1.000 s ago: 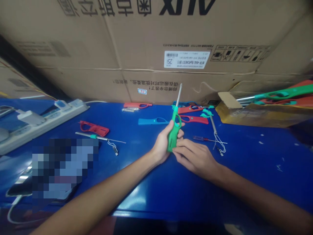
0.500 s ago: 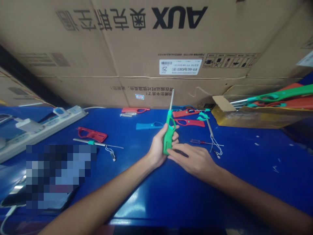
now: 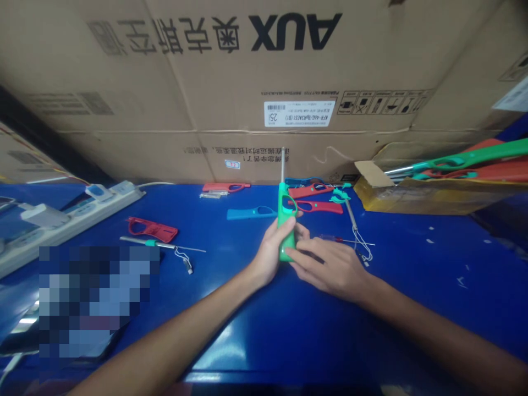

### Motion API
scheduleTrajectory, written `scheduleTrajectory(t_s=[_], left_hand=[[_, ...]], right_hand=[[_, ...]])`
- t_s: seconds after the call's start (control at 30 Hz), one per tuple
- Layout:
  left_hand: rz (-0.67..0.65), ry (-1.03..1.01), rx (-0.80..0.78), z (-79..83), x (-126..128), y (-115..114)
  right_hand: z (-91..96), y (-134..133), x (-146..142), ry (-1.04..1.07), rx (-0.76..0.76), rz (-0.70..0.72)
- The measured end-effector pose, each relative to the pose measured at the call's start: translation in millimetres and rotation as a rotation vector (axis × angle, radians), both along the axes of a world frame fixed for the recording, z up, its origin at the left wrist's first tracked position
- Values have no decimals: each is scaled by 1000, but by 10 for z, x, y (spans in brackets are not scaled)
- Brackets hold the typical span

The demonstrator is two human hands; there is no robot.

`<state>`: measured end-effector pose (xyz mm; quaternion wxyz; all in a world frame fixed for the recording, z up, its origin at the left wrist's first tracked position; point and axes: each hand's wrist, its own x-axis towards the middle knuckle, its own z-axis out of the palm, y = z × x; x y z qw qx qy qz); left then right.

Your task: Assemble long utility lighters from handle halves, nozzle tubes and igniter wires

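Observation:
A green long-nosed gas lighter stands upright in front of me, its metal barrel pointing away toward the cardboard. My left hand is wrapped around its handle, thumb lying across the front. At the lower end of the handle, the fingers of my right hand are closed against the lighter; part of them is hidden behind it. Just beyond my hands lie a blue handle shell and red handle shells. Beside my right hand is a small screwdriver, partly covered.
An open carton holding green and red lighters stands at right. On the left are a red shell, a metal barrel with wires, a power strip and a pixelated dark flat object. Large cardboard walls the back.
The lighter has turned about its length, so the slot on its handle no longer shows, and it stands straighter. My left thumb has moved onto its front. The view has shifted slightly.

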<state>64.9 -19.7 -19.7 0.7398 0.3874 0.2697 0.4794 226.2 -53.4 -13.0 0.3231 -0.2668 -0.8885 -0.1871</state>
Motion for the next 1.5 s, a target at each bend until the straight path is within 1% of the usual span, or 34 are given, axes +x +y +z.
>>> scheduleTrajectory(t_s=[0.1,0.2,0.27,0.33,0.37,0.43,0.5,0.57,0.6,0.67,0.77,0.83,0.93,1.0,1.07,1.17,1.27,1.33,1.37,1.43,1.5], left_hand=[[-2,55,55,-32,-22,-14],[0,79,70,-36,-39,-19],[8,93,67,-29,-37,-25],[12,114,70,-21,-29,-35],[0,132,82,-18,-25,-42],[-53,183,121,-15,-21,-55],[-117,235,164,-11,-23,-69],[-166,264,192,-5,-27,-80],[-187,273,203,-1,-29,-83],[-209,288,212,4,-34,-83],[-216,285,208,0,-44,-74],[-231,281,206,-12,-54,-67],[-265,297,214,-33,-63,-62],[-270,303,225,-43,-64,-60],[-259,301,226,-51,-60,-55],[-257,294,223,-57,-53,-45],[-266,306,223,-52,-47,-40],[-267,315,218,-46,-42,-38],[-265,319,215,-44,-39,-36],[-262,327,206,-45,-33,-31],[-256,334,187,-50,-30,-27]], right_hand=[[5,15,44,20,33,-13],[-11,22,69,17,57,-20],[-1,33,105,-29,69,0],[47,67,186,-54,74,27],[88,95,248,-31,69,29],[196,170,413,131,25,-30],[306,253,608,273,-111,-172],[372,324,787,233,-284,-248],[377,351,857,160,-364,-246],[329,387,944,-5,-503,-226],[194,408,967,-175,-629,-202],[136,410,948,-217,-688,-189],[151,405,914,-215,-743,-175],[207,398,894,-153,-709,-197],[269,387,877,-21,-606,-246],[329,353,837,278,-383,-300],[324,282,747,500,-115,-288],[297,204,651,573,3,-232],[284,155,595,598,20,-184],[271,42,475,622,-5,-59],[286,-79,365,584,-40,41]])
